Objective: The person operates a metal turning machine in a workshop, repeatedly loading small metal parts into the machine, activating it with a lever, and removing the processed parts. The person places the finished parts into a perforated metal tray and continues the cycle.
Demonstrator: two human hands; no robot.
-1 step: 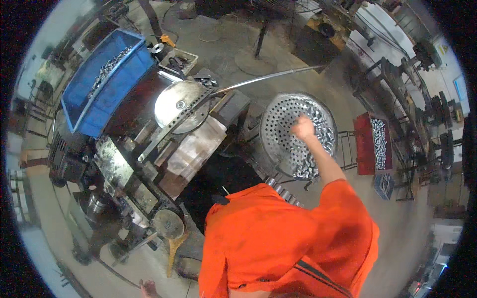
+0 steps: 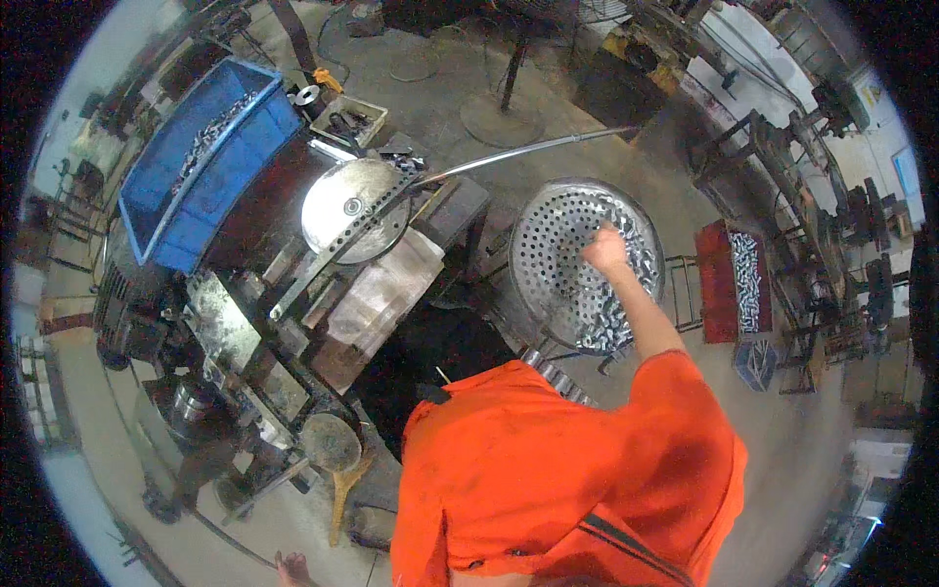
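The right hand [image 2: 607, 252] is shifted slightly rightward over the tray [image 2: 544, 227], fingers curled, any hold not discernible; shiny metal parts [image 2: 613, 319] are heaped there.

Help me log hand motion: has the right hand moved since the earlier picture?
Yes, slightly: against the round perforated tray, the right hand has shifted rightward, toward the metal parts.
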